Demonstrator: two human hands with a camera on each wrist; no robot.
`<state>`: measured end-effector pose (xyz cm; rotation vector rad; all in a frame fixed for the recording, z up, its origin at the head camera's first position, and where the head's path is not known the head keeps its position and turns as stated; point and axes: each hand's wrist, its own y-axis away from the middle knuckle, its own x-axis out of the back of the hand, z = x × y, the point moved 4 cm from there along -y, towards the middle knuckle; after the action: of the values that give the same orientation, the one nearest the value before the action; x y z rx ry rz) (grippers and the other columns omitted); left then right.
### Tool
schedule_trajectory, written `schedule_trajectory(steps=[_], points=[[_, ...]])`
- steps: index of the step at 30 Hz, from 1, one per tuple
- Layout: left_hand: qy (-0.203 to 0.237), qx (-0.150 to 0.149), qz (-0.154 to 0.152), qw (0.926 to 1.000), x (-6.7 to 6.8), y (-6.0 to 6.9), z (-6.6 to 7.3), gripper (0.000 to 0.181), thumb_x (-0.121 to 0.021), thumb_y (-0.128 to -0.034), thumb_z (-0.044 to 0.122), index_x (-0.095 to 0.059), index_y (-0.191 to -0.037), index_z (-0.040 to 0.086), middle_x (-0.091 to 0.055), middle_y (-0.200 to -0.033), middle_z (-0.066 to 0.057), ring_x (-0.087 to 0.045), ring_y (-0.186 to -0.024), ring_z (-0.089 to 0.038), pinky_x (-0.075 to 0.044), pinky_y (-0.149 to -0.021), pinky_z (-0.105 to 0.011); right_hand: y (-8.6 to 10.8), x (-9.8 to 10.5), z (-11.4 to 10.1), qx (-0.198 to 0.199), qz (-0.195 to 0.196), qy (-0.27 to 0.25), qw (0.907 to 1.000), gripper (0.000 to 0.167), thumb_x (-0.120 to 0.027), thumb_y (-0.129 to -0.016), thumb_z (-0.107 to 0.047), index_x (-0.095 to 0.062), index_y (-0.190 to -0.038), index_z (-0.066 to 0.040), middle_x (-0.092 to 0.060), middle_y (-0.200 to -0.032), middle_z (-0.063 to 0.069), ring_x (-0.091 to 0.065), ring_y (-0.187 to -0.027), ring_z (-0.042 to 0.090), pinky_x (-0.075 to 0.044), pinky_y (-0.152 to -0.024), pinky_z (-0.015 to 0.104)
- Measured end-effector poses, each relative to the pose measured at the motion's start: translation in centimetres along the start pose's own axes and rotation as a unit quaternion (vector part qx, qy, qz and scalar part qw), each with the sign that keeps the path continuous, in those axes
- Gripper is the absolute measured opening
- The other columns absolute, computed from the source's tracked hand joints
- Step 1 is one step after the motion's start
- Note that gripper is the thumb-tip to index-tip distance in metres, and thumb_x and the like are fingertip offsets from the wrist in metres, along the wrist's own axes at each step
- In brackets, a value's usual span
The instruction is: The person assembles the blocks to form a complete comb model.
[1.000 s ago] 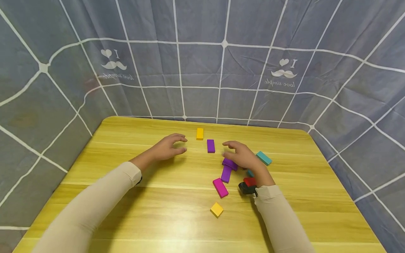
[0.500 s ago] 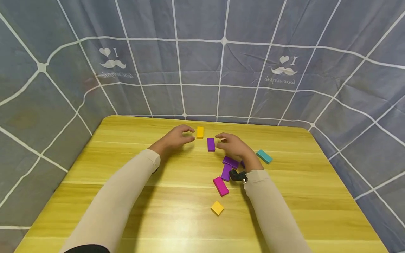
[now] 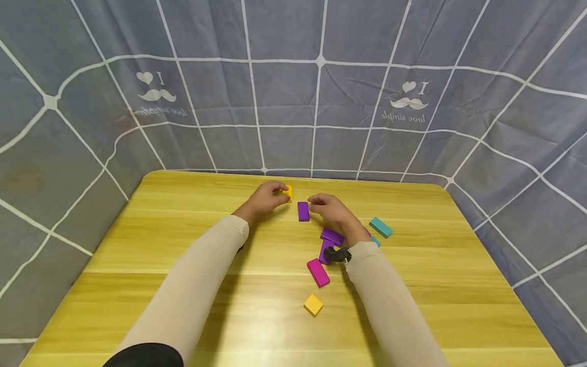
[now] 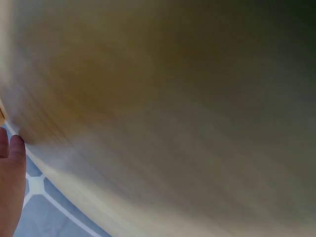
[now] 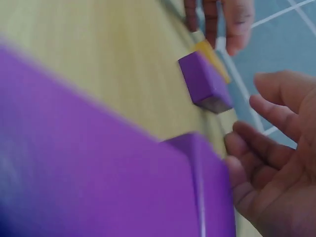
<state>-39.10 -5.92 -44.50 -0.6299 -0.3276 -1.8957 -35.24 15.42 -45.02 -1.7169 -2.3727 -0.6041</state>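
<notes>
My left hand [image 3: 267,198] reaches the yellow block [image 3: 288,193] at the far side of the table; its fingertips overlap the block's left side, and contact is unclear. In the left wrist view only part of this hand [image 4: 11,182] shows at the left edge. My right hand [image 3: 334,210] hovers just right of a standing-apart purple block [image 3: 303,211], thumb and fingers parted and relaxed. The right wrist view shows a gap between that purple block [image 5: 205,81] and the right hand [image 5: 284,158], with the yellow block [image 5: 213,60] behind it.
Two purple blocks [image 3: 332,236] touch beneath the right wrist. A magenta block [image 3: 318,272] and another yellow block [image 3: 313,305] lie nearer. Two teal blocks [image 3: 381,227] lie to the right; the forearm hides things under it. A grey curtain [image 3: 284,102] borders the wooden table [image 3: 275,306].
My left hand has moved right and away from me to the yellow block. My right hand has shifted left and forward, closer to the lone purple block. The blocks stay put.
</notes>
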Motion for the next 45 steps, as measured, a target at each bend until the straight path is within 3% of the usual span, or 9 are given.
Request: schedule_trajectory(steps=[8,17,27,34,39,45], points=[[-0.025,-0.004,-0.002,0.9997,0.1,-0.8,-0.3,0.026,-0.068,-0.0935,0.015,-0.069,-0.114,-0.001,-0.054,-0.142,-0.018,-0.047,-0.134,-0.033,-0.034,-0.114,-0.040,-0.3,0.3,0.8,-0.025,0.009,-0.036,0.9990,0.033,-0.060,-0.099,-0.012,-0.061,-0.131,-0.006,-0.057,-0.135,0.010,-0.043,-0.132,0.028,-0.029,-0.115,0.047],[-0.061,0.008,-0.035,0.9975,0.2,-1.3,-0.4,0.028,-0.063,-0.0983,0.017,-0.068,-0.122,0.002,-0.048,-0.149,-0.014,-0.041,-0.139,-0.030,-0.031,-0.116,-0.039,-0.4,0.6,1.3,-0.019,0.023,-0.035,0.9989,0.031,-0.058,-0.100,-0.011,-0.061,-0.129,-0.004,-0.059,-0.133,0.011,-0.050,-0.125,0.028,-0.037,-0.110,0.044],[-0.088,0.007,-0.047,0.9950,0.3,-1.6,-0.9,0.025,-0.061,-0.0994,0.015,-0.070,-0.120,0.003,-0.048,-0.149,-0.011,-0.039,-0.141,-0.029,-0.029,-0.117,-0.039,-0.4,0.6,1.4,-0.016,0.028,-0.050,0.9982,0.030,-0.058,-0.100,-0.010,-0.061,-0.129,-0.003,-0.059,-0.133,0.012,-0.049,-0.126,0.029,-0.035,-0.112,0.044],[-0.088,0.006,-0.046,0.9950,0.3,-1.8,-1.3,0.024,-0.062,-0.0988,0.015,-0.071,-0.118,0.003,-0.049,-0.148,-0.010,-0.040,-0.140,-0.028,-0.030,-0.116,-0.037,-0.1,0.4,1.2,-0.008,0.026,-0.018,0.9995,0.031,-0.058,-0.099,-0.008,-0.063,-0.130,-0.005,-0.060,-0.131,0.012,-0.049,-0.127,0.028,-0.032,-0.113,0.044],[-0.106,-0.006,-0.041,0.9935,0.1,-1.8,-0.9,0.024,-0.063,-0.0982,0.015,-0.072,-0.116,0.002,-0.051,-0.146,-0.011,-0.042,-0.139,-0.028,-0.031,-0.116,-0.037,-0.2,0.2,1.0,-0.004,0.021,-0.005,0.9998,0.032,-0.059,-0.098,-0.007,-0.064,-0.130,-0.007,-0.061,-0.132,0.012,-0.049,-0.129,0.028,-0.033,-0.112,0.044],[-0.121,-0.017,-0.040,0.9917,0.0,-1.6,-0.3,0.024,-0.062,-0.0983,0.014,-0.072,-0.116,0.001,-0.052,-0.146,-0.012,-0.043,-0.138,-0.029,-0.031,-0.115,-0.038,-0.5,-0.3,0.8,0.013,0.006,0.078,0.9969,0.037,-0.063,-0.097,-0.013,-0.063,-0.134,-0.012,-0.054,-0.142,0.010,-0.048,-0.129,0.028,-0.036,-0.110,0.045]])
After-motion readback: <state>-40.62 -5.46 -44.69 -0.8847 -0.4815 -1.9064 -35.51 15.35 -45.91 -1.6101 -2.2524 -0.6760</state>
